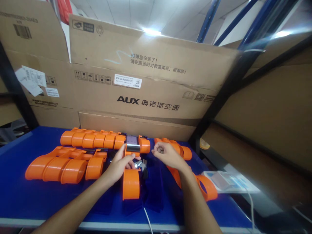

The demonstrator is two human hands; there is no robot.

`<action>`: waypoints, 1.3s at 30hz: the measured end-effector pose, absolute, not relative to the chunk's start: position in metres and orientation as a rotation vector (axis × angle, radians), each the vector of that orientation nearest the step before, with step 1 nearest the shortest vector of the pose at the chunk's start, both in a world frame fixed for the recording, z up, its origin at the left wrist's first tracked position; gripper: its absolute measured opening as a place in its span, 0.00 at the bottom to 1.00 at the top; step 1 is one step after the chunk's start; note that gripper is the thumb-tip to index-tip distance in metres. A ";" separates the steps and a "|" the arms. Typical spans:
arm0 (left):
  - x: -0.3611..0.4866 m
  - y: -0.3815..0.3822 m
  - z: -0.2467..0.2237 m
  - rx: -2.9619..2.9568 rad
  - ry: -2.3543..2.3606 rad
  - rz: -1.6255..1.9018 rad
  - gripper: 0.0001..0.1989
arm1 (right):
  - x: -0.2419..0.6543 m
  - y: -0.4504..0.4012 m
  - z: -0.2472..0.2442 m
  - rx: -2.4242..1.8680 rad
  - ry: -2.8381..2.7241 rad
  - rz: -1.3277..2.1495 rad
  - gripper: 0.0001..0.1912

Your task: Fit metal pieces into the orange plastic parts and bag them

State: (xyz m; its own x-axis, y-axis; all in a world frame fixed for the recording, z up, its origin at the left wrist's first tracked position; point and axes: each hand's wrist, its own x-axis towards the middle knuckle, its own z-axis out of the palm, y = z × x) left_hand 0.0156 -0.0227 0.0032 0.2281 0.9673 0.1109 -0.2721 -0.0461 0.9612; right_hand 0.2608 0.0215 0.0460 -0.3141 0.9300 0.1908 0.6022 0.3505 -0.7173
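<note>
My left hand [122, 162] is closed around an orange device with a grey screen [132, 141]. Its thumb lies across the lower orange edge, below a black and silver band. My right hand [168, 154] hovers just right of the device, thumb and fingers curled together; anything pinched there is hidden. A wide orange ring-shaped part [131, 184] stands below my left hand. Beside that part, small metal and dark pieces [141, 165] show partly behind my left fingers. Another orange part [144, 145] sits directly right of the screen.
Rows of orange parts [83, 139] line the blue table [97, 201], with more parts [207, 188] at right. Dark blue film-like sheets [153, 191] lie in front. A white box [226, 182] and cable [252, 208] are at right; cardboard [151, 87] walls the back.
</note>
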 end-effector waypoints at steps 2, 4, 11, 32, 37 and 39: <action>0.016 -0.023 0.004 1.168 0.809 1.200 0.25 | 0.252 0.018 0.048 -1.216 -1.958 0.808 0.14; 0.016 -0.023 0.005 1.159 0.820 1.194 0.27 | 0.243 0.014 0.049 -1.126 -1.893 0.872 0.16; 0.016 -0.023 0.007 1.135 0.812 1.211 0.26 | 0.225 0.007 0.045 -1.001 -1.721 0.993 0.21; 0.016 -0.022 0.006 1.115 0.821 1.219 0.25 | 0.222 0.004 0.044 -1.051 -2.062 0.566 0.17; 0.015 -0.020 0.002 1.088 0.848 1.235 0.25 | 0.219 -0.004 0.054 -0.977 -2.205 0.434 0.17; 0.015 -0.019 0.001 1.095 0.848 1.231 0.26 | 0.217 -0.006 0.057 -0.949 -2.246 0.415 0.19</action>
State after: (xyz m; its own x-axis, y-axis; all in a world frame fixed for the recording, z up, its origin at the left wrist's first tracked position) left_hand 0.0148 -0.0194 0.0012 0.1678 0.9838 0.0627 -0.2921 -0.0111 0.9563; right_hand 0.2174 -0.0059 0.0566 -0.5221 0.7258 0.4479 0.5178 0.6871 -0.5097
